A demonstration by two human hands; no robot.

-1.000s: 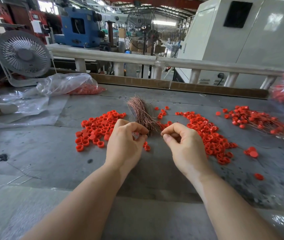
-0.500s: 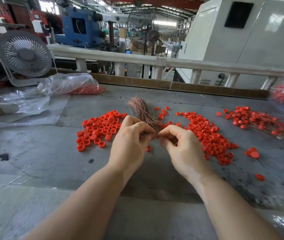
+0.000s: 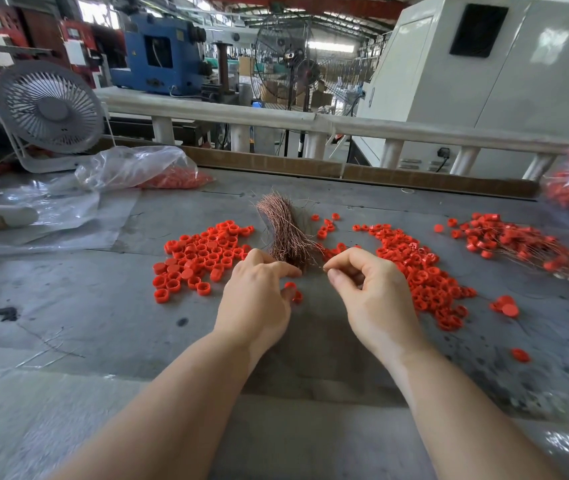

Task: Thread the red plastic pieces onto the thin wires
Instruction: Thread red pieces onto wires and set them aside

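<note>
On grey bench: left hand [image 3: 258,299] fingers pinch red cap [image 3: 290,285]; right hand [image 3: 373,299] pinches thin wire [image 3: 324,270].

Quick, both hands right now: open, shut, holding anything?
Left hand: fingers curled over a red piece; hold unclear.
Right hand: thumb and forefinger pinched together, apparently on a thin wire.

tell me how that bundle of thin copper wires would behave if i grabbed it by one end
The wire bundle would probably flop and splay: its strands are hair-thin, curve along their length and already fan out at the far end. It likely weighs very little for its size. Loose strands stick out at the sides, so some may well slip free unless the hand pinches tightly.
</note>
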